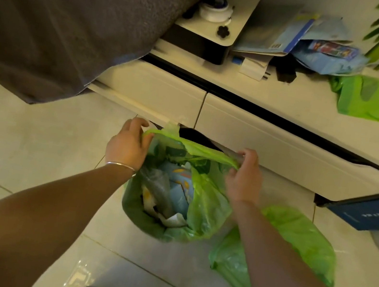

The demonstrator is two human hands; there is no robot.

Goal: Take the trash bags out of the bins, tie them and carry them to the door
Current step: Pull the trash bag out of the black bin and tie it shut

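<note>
Now two hands (130,144) (244,176), three green bags (200,203) (291,247) (361,96)

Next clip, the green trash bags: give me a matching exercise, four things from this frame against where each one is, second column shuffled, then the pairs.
Things:
1. Bag in the bin
2. Second bag
3. Folded green bag
4. Bracelet

Places:
A. On the left wrist
B. On the cabinet top, near the plant
C. Rim held by both the left hand and right hand
D. On the floor, right of the bin

Pairs: 1-C, 2-D, 3-B, 4-A
</note>
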